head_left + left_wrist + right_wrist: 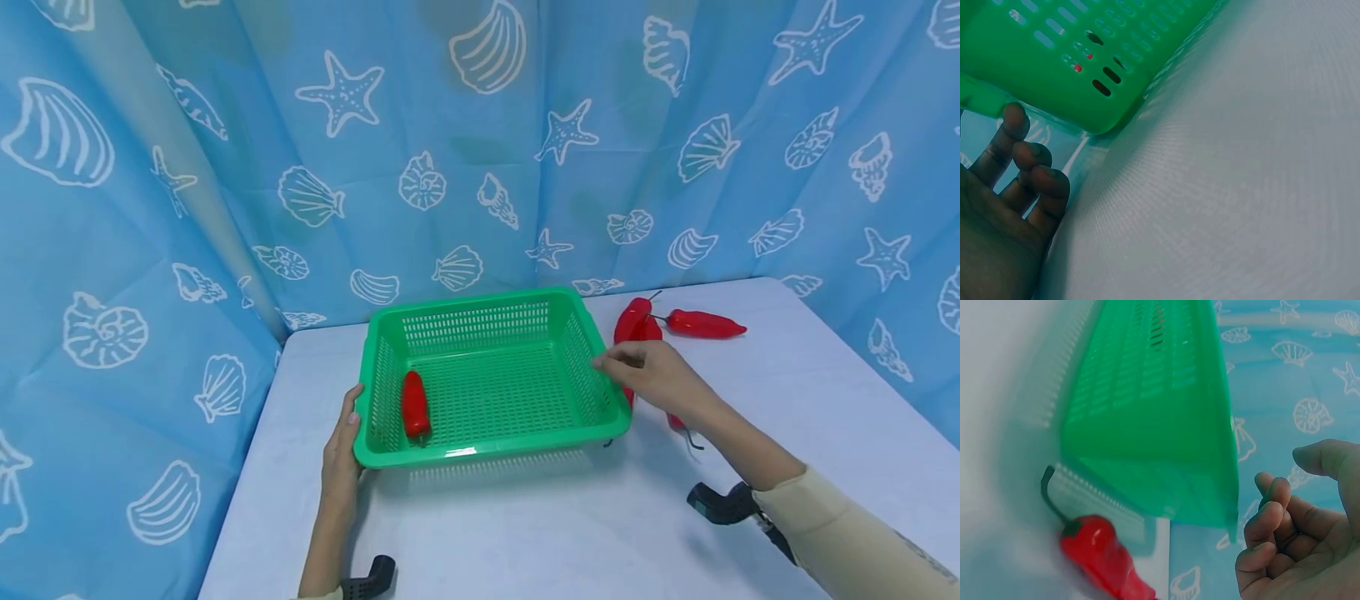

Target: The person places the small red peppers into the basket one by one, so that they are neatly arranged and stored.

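A green plastic basket [483,450] with slotted walls stands on the white table. Inside it, by the left wall, lies one red pepper [414,406]. My left hand [343,446] rests against the outside of the left rim; in the left wrist view a bent fingertip [1016,119] meets the rim's underside. Over the right rim hovers my right hand [656,379], its fingers loosely curled and the thumb apart, with nothing between them in the right wrist view. Beneath that hand, outside the basket, a red pepper [1100,550] with a dark stem lies partly hidden.
Several red peppers lie right of the basket, one [703,324] stretched out toward the back. A blue curtain [480,167] with white shells and starfish hangs behind the table and along its left side. White tabletop [525,533] extends in front of the basket.
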`<state>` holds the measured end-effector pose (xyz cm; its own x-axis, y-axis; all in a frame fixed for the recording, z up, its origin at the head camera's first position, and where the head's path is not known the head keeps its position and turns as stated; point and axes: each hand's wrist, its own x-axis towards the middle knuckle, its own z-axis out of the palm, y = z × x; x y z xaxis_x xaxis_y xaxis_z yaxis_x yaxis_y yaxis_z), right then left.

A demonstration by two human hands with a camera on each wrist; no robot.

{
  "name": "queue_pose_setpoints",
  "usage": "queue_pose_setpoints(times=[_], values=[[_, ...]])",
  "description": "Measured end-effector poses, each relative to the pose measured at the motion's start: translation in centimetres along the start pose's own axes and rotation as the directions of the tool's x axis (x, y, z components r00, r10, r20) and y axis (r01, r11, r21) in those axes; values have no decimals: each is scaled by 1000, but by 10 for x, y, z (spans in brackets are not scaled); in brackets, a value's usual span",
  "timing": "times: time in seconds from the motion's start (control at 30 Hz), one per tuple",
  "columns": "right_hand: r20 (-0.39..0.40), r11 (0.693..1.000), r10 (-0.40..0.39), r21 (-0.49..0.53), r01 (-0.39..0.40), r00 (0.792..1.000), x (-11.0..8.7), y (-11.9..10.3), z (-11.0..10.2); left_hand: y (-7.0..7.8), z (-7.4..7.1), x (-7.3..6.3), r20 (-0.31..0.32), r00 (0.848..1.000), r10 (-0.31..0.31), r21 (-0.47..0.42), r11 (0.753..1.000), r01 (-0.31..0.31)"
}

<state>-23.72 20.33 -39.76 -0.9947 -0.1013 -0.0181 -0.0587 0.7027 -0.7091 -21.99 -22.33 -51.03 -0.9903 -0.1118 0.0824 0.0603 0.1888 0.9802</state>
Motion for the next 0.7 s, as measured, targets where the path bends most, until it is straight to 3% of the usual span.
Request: queue_pose_setpoints(times=[0.7], values=[[-1,995,91,-38,-91,996,-4,44,-13,1,0,-2,13,1000,0,-6,1000,0]])
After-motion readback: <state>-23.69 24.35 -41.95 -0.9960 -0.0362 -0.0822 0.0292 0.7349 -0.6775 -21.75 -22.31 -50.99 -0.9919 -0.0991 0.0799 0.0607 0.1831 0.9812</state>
